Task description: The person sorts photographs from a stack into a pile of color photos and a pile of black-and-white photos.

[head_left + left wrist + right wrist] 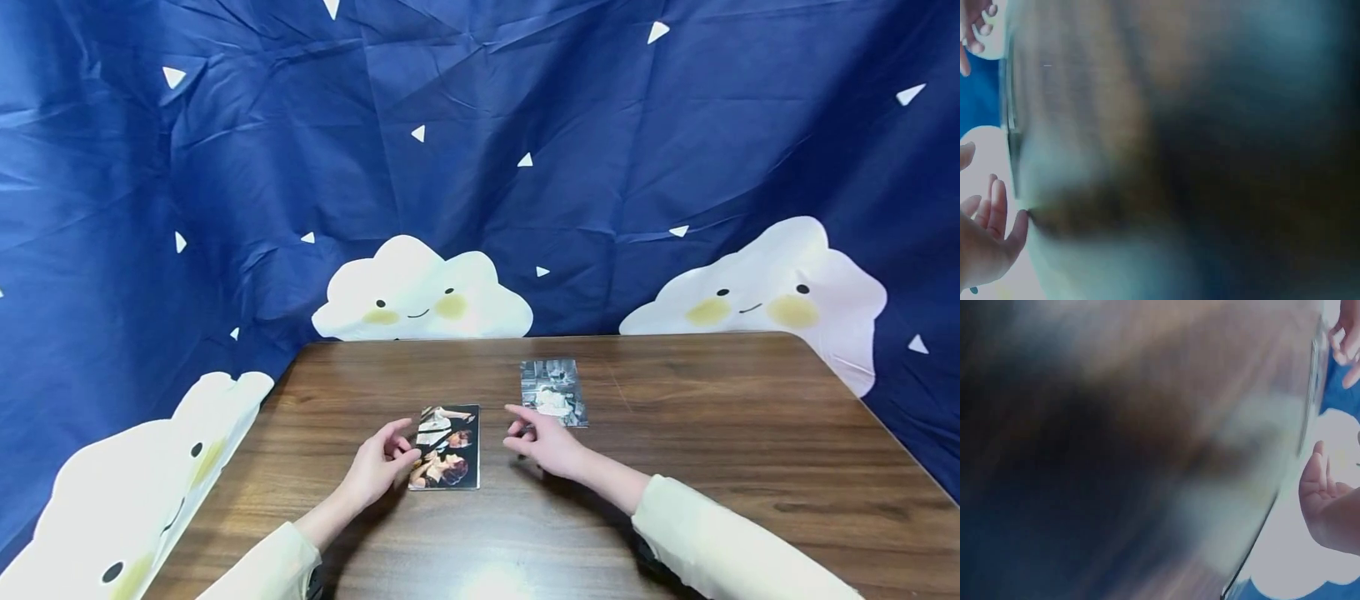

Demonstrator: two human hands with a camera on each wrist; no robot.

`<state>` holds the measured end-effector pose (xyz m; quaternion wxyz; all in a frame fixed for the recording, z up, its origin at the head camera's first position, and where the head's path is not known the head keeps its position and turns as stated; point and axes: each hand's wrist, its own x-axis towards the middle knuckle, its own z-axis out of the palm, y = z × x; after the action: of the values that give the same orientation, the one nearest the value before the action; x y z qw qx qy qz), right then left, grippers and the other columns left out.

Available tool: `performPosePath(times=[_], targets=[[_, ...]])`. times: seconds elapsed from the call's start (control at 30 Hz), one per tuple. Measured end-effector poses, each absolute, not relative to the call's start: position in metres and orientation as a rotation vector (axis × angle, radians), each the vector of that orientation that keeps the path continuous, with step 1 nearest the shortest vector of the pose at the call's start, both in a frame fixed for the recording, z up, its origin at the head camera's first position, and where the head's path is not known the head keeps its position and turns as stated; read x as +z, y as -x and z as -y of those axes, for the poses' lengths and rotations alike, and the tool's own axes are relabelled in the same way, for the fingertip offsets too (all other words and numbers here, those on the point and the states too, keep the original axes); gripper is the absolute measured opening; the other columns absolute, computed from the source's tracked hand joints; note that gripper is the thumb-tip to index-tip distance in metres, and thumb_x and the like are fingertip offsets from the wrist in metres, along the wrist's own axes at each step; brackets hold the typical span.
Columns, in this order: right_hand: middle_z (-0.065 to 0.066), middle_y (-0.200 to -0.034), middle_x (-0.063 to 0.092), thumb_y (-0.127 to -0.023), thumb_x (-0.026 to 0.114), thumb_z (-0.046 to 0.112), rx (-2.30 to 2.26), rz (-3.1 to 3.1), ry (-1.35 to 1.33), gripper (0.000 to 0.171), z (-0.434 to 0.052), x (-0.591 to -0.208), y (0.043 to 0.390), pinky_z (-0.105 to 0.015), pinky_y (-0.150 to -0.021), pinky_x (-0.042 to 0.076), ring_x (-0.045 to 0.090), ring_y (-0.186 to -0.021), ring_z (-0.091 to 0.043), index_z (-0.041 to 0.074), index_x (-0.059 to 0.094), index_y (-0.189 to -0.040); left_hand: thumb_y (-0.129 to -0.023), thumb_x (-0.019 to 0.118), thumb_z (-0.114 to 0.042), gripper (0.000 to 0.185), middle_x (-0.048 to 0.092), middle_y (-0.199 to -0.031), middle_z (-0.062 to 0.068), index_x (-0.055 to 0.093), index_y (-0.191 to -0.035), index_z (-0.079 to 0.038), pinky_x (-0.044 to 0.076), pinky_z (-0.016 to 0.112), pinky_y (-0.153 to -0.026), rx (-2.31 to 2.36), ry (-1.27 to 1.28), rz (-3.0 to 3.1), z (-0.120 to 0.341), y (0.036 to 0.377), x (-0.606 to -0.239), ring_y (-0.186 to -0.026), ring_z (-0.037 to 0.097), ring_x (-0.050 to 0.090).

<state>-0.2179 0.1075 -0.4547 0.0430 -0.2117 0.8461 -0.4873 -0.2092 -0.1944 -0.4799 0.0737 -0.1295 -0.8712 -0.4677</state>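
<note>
We see two photo prints lying flat on a dark wood-grain table point(675, 467). The nearer one, a colour photo point(445, 447) in portrait format, lies towards the middle of the table between our two hands. The farther one, a black-and-white photo point(553, 392), lies just beyond it and to the right, well short of the table's far edge; the two prints are apart and do not overlap.

Our left hand point(375, 468) sits at the left edge of the colour photo. Its fingers are loosely curled and its thumb points towards the print; the fingertips are at or just beside the photo's left border, but we cannot tell whether they truly touch it, and nothing is gripped. Our right hand point(546, 446) hovers between the two prints, near the lower edge of the black-and-white photo. Its index finger stretches leftward towards the colour photo, the other fingers are gently bent, and it holds nothing. Both arms wear pale cream sleeves point(720, 542).

Behind the table hangs a dark blue cloth backdrop point(480, 150) printed with small white triangles and smiling white clouds.

The left wrist view is heavily blurred: we make out only brown table surface and the relaxed fingers point(988, 222) of that hand at the left border. The right wrist view is just as blurred, with the right hand's fingers point(1319, 487) at its right border.
</note>
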Motion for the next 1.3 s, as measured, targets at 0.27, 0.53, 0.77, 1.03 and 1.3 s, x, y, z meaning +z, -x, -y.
performPosePath(times=[0.27, 0.53, 0.77, 1.03, 1.3], targets=[[-0.018, -0.105, 0.064, -0.087, 0.07, 0.008, -1.465, -2.483, 0.684, 0.061, -0.077, -0.463, 0.211, -0.024, -0.074, 0.05, 0.062, -0.081, -0.02, -0.016, 0.042, -0.135, -0.081, 0.077, -0.009, 0.051, 0.058, -0.079, -0.003, 0.058, -0.125, 0.008, 0.044, 0.025, -0.064, -1.286, 0.368, 2.751, 0.197, 0.206, -0.486, -0.068, 0.008, 0.052], [-0.012, -0.1, 0.062, -0.083, 0.073, 0.008, -1.413, -2.51, 0.66, 0.065, -0.068, -0.469, 0.215, -0.022, -0.065, 0.047, 0.059, -0.073, -0.013, -0.015, 0.043, -0.136, -0.08, 0.079, -0.018, 0.051, 0.052, -0.08, -0.003, 0.061, -0.122, 0.007, 0.043, 0.026, -0.067, -1.144, 0.372, 2.808, 0.194, 0.207, -0.49, -0.072, 0.011, 0.051], [-0.011, -0.101, 0.062, -0.083, 0.074, 0.01, -1.354, -2.533, 0.676, 0.065, -0.065, -0.471, 0.217, -0.022, -0.064, 0.046, 0.057, -0.072, -0.012, -0.015, 0.044, -0.135, -0.081, 0.079, -0.021, 0.05, 0.05, -0.08, -0.005, 0.064, -0.121, 0.005, 0.042, 0.026, -0.067, -1.125, 0.385, 2.829, 0.193, 0.206, -0.493, -0.073, 0.01, 0.05], [-0.01, -0.101, 0.062, -0.083, 0.074, 0.01, -1.334, -2.542, 0.721, 0.063, -0.063, -0.473, 0.218, -0.022, -0.065, 0.046, 0.055, -0.068, -0.008, -0.018, 0.045, -0.132, -0.081, 0.079, -0.019, 0.05, 0.051, -0.081, -0.003, 0.064, -0.121, 0.005, 0.045, 0.026, -0.067, -1.184, 0.376, 2.815, 0.192, 0.204, -0.491, -0.074, 0.012, 0.053], [-0.01, -0.102, 0.062, -0.083, 0.073, 0.011, -1.329, -2.536, 0.689, 0.062, -0.063, -0.469, 0.217, -0.022, -0.066, 0.045, 0.053, -0.068, -0.008, -0.018, 0.047, -0.13, -0.081, 0.079, -0.021, 0.054, 0.052, -0.083, -0.004, 0.062, -0.124, 0.007, 0.046, 0.026, -0.068, -1.168, 0.357, 2.804, 0.189, 0.2, -0.493, -0.076, 0.012, 0.055]])
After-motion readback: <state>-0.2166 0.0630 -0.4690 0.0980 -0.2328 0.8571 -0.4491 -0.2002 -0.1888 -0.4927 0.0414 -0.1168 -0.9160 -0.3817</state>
